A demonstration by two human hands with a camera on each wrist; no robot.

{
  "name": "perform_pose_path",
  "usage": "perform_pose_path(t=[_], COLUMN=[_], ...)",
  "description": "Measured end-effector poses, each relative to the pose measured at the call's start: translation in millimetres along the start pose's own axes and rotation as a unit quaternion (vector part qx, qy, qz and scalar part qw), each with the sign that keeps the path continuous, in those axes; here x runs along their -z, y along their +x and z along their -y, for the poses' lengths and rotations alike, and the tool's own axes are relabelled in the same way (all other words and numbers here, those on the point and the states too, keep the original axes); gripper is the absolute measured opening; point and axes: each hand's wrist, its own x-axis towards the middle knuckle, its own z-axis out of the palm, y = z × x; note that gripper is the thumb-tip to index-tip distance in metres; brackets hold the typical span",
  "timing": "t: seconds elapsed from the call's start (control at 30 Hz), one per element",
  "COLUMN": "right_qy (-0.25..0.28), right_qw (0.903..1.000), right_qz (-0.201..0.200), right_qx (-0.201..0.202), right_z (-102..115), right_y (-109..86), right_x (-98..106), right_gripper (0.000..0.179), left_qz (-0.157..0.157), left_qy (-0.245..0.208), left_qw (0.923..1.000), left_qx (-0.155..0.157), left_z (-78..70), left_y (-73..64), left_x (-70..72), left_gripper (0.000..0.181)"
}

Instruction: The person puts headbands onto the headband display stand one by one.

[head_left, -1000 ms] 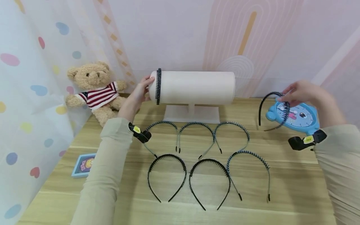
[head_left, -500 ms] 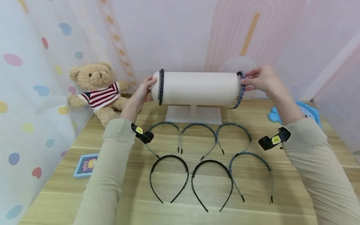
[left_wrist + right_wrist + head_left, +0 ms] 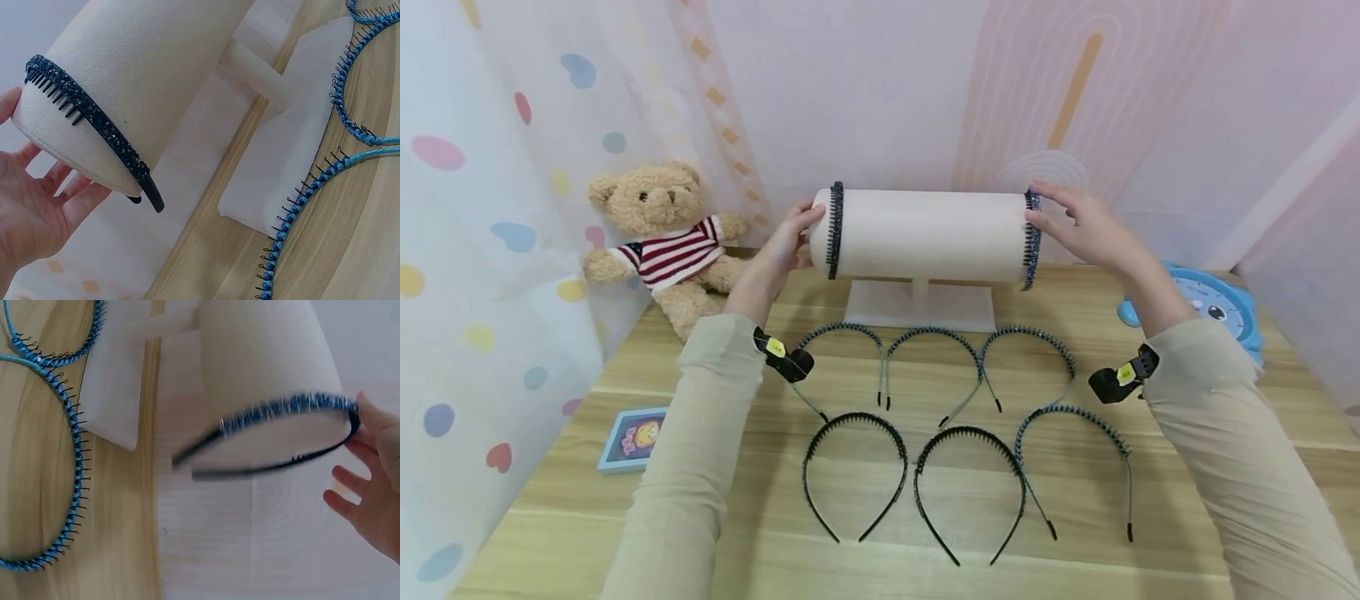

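A cream padded roll (image 3: 932,237) lies level on its T-shaped stand. At its left end my left hand (image 3: 780,242) rests on the rim with spread, fairly straight fingers; some fingertips are hidden behind the end. Beside them a black beaded headband (image 3: 87,103) with comb teeth sits around the roll. At the opposite end a blue-and-black toothed headband (image 3: 281,406) goes around the rim, its two tips hanging below. My right hand (image 3: 1086,225) pinches this headband near the top of its arch with thumb and finger; the other fingers are spread.
Several headbands lie in two rows in front of the stand, including a black one (image 3: 855,415) and a blue one (image 3: 1071,408). A teddy bear (image 3: 666,242) sits left. A small picture frame (image 3: 632,439) lies front left, a blue clock (image 3: 1217,304) right.
My right hand has carried the blue-and-black headband left from over the clock to the roll's right end, then slid it onto the rim. My left hand stays at the left end.
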Motion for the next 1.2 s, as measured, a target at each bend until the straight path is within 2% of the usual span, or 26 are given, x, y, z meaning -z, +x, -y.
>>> perform_pose_path(t=[0.07,0.17,0.27,0.43,0.57,0.73,1.03,1.2], right_qy=[0.023,0.027,-0.004,-0.067,-0.101,-0.110,-0.121,-0.140], right_qw=[0.9997,0.9994,0.9993,0.9957,0.9916,0.9902,0.9861,0.9821], right_qz=[0.011,0.020,0.036,0.055,0.063,0.077,0.104,0.107], right_qx=[-0.003,-0.012,-0.010,0.030,0.050,0.039,0.047,0.068], right_z=[-5.4,-8.4,-5.5,7.7,22.7,39.3,52.5,63.2], right_y=[-1.9,-2.2,1.8,13.8,26.2,43.7,65.5,75.0], right_x=[-0.2,0.0,0.1,-1.9,-8.2,-17.1,-29.2,-42.2], right_gripper=[0.062,0.068,0.077,0.085,0.086,0.087,0.085,0.080], left_qz=[0.000,0.002,0.000,-0.006,-0.009,-0.012,-0.001,0.000], left_qy=[0.002,0.002,0.001,0.000,-0.002,-0.004,0.000,-0.001], left_qw=[1.0000,1.0000,1.0000,1.0000,0.9999,0.9999,1.0000,1.0000], left_qx=[0.001,0.001,0.002,-0.002,-0.003,-0.003,-0.006,-0.007], left_z=[0.5,0.9,0.8,1.1,1.8,0.5,1.1,2.2], left_y=[0.4,-0.2,-1.3,-3.3,-4.6,-3.3,0.0,-0.2], left_x=[-0.8,-2.3,-2.5,-0.7,2.6,6.0,0.3,-0.5], left_gripper=[0.062,0.063,0.063,0.062,0.063,0.065,0.063,0.060])
